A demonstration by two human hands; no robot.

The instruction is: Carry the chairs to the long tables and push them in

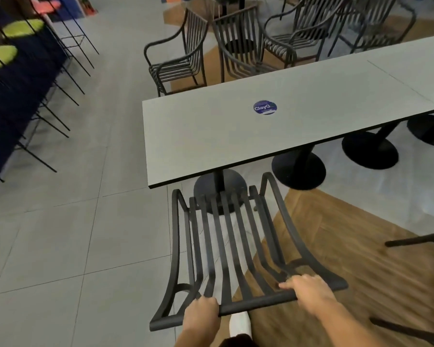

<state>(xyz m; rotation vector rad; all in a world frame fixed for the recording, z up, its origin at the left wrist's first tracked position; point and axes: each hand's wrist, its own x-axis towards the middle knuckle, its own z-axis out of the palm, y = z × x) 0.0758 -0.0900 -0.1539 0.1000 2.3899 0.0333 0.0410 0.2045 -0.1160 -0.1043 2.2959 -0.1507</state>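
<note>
Right now I have both hands on one black slatted chair (226, 246), gripping the top rail of its back. My left hand (202, 313) has its fingers curled tight around the rail; my right hand (308, 291) wraps the rail too, fingers pressed together over it. The chair's front end sits just under the near edge of the long grey table (211, 136), beside one of its round black bases. I count one blue round sticker (265, 107) on the tabletop. Beyond the table stand at least three more black chairs (178, 58). Along the left, three stools (23, 27) show green and red seats.
</note>
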